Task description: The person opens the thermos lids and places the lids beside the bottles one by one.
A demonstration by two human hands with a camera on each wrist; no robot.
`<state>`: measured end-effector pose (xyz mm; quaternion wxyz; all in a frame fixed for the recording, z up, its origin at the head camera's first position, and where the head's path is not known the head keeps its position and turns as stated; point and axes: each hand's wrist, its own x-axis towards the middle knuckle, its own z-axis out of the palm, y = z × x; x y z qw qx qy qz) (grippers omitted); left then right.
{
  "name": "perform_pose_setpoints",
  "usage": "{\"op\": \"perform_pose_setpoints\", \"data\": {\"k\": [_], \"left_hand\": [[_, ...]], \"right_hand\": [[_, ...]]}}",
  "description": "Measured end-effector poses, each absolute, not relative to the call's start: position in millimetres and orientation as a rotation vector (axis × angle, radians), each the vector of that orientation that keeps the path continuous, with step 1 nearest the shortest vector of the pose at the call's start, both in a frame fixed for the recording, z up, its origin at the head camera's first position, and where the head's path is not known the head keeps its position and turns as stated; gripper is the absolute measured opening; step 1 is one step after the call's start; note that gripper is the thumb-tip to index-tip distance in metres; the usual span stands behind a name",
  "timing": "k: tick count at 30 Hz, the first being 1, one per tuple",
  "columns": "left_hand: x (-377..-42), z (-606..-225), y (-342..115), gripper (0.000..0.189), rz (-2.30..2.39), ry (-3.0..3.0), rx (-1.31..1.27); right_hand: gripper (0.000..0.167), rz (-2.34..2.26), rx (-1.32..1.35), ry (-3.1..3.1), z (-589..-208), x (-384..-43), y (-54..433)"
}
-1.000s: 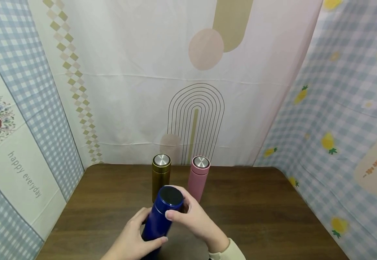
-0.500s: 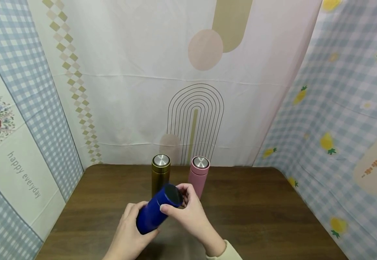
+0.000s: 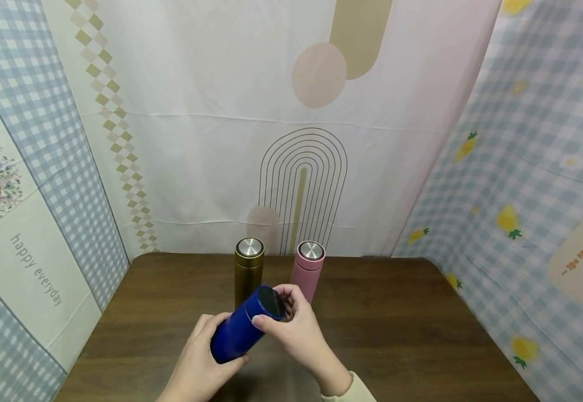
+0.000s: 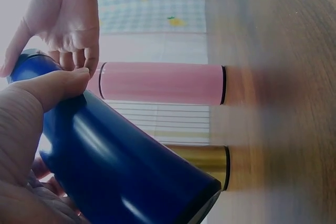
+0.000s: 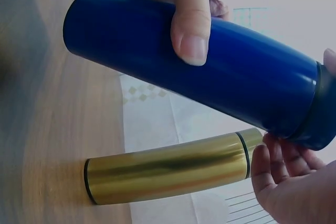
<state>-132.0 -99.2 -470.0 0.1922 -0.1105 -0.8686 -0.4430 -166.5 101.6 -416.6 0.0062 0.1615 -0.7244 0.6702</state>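
Observation:
A glossy blue thermos flask (image 3: 238, 334) with a dark-topped lid (image 3: 271, 302) is tilted, its lid end up and to the right. My left hand (image 3: 197, 357) grips its body, the thumb (image 4: 58, 85) lying across it in the left wrist view. Around the lid, my right hand (image 3: 298, 332) holds on with thumb on the near side and fingers on the far side. In the right wrist view, the fingertips (image 5: 278, 153) touch the lid's underside and the flask's base is raised above the table. The left palm is partly hidden behind the flask.
A gold thermos (image 3: 248, 282) and a pink thermos (image 3: 307, 279) stand upright behind the hands, both with silver-topped lids. The brown wooden table (image 3: 396, 335) ends at a white patterned cloth (image 3: 211, 167), with checked cloths at both sides.
The blue thermos has tipped from nearly upright to a strong lean, its base lifting toward the left. Both hands moved with it; over the last half second they barely shifted.

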Motion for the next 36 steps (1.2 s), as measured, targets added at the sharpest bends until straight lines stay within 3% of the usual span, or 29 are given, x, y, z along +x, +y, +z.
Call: {"op": "perform_pose_setpoints", "data": {"k": [8, 14, 20, 28, 36], "left_hand": [[-132.0, -469.2, -100.8, 0.074, -1.353, -2.483, -0.313], [-131.6, -468.9, -100.9, 0.077, -1.432, -2.551, -0.272], [-132.9, -472.0, -100.6, 0.078, -1.363, -2.504, -0.258], [-131.9, -472.3, -100.0, 0.074, -1.329, -2.487, -0.287], [-131.4, -472.0, -99.4, 0.074, -1.325, -2.504, -0.280]], "right_hand": [[0.053, 2.227, 0.740, -2.189, -418.6, -170.4, 108.4], [0.064, 2.330, 0.901, -2.143, -418.3, -170.8, 111.1], [0.071, 2.154, 0.757, -2.210, -419.2, -168.7, 105.3], [0.057, 2.056, 0.486, -2.229, -417.7, -164.1, 97.6], [0.051, 2.043, 0.468, -2.266, -419.2, -165.6, 100.1]]}}
